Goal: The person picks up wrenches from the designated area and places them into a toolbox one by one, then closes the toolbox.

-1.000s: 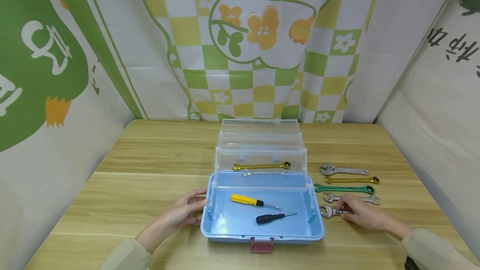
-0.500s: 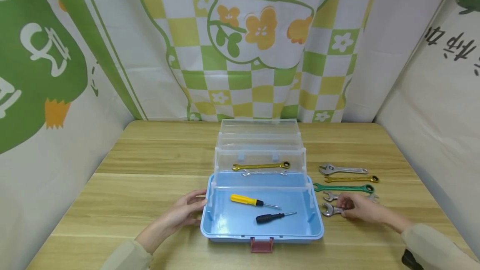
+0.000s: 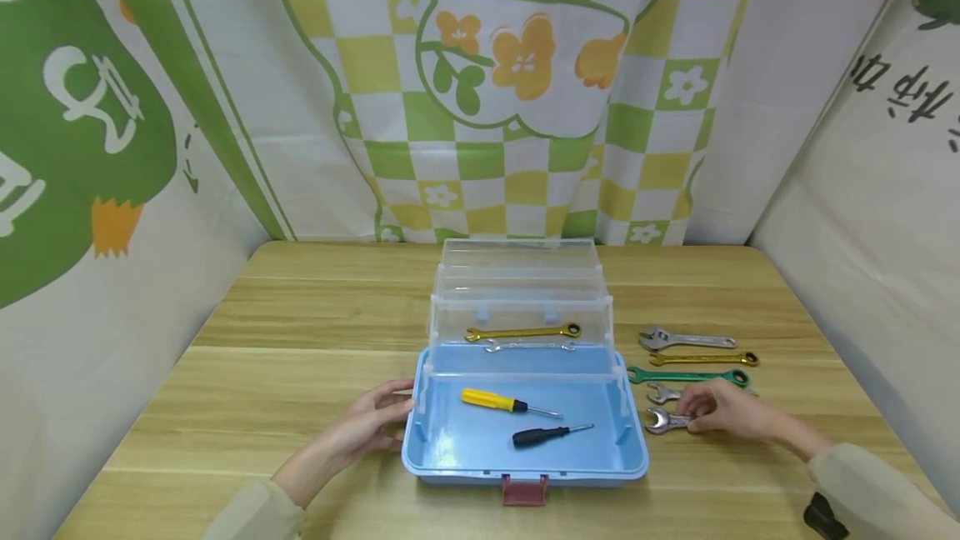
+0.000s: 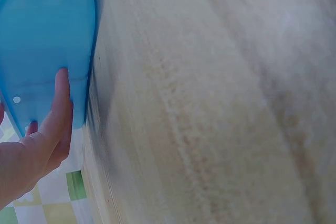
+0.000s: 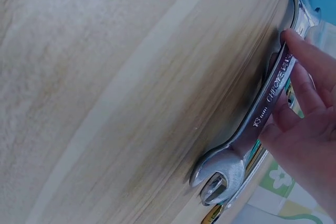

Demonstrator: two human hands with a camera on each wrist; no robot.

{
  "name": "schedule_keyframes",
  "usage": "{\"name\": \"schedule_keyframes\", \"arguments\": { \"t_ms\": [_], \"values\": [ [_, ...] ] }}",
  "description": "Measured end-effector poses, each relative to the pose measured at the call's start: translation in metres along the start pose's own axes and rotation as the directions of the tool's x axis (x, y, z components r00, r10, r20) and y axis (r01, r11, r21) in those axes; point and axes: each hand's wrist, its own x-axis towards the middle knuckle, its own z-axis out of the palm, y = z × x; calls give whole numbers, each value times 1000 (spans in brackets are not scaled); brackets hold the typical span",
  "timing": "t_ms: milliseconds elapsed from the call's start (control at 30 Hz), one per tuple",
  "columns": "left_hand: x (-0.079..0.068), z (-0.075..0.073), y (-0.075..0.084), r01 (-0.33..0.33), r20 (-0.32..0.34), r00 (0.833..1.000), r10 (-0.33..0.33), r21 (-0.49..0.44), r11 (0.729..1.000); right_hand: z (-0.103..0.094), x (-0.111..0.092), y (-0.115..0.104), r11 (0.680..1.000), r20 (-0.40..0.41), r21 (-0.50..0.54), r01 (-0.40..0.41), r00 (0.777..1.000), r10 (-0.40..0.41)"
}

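My right hand (image 3: 723, 411) pinches the handle of a silver double open-end wrench (image 5: 268, 95) between thumb and fingers, to the right of a blue toolbox (image 3: 525, 473). Part of the handle is covered by the hand in the head view; the wrench's jaws point left toward the box. With fairly straight fingers, my left hand (image 3: 371, 419) touches the toolbox's left outer wall (image 4: 47, 40). Inside the box lie a yellow screwdriver (image 3: 487, 399) and a black screwdriver (image 3: 536, 437). Its clear tiered trays (image 3: 521, 282) stand raised, with a gold wrench (image 3: 521, 332) and a slim silver wrench (image 3: 528, 346) in them.
Behind my right hand lie another silver open-end wrench (image 3: 663, 393), a green ratchet wrench (image 3: 690, 377), a gold ratchet wrench (image 3: 701, 359) and an adjustable wrench (image 3: 690, 340). A patterned curtain (image 3: 517, 173) hangs behind the wooden table (image 3: 315, 298).
The right hand's fingers have closed further round the silver wrench, which has shifted slightly to the right. My left hand stays at the toolbox's side.
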Motion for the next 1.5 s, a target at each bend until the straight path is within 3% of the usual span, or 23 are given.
{"name": "schedule_keyframes", "arguments": {
  "t_ms": [433, 1067, 1300, 1500],
  "values": [
    [0, 1, 1, -3, -4, 1000, 3, 4, 1000, -4, -2, -10, 994, -14, -25, 103, 995, -103],
    [1, 1, -1, 3, -18, 1000, -2, 12, 1000, -18, -4, -36, 994, -69, -91, 65, 995, -71],
    [0, 1, 0, -10, 0, 1000, 10, 0, 1000, -23, -2, -52, 995, -82, -100, 2, 997, -10],
    [1, 1, 1, -12, 4, 1000, 12, -6, 1000, -28, -1, -64, 988, -97, -152, 40, 994, -55]
  ]
}}
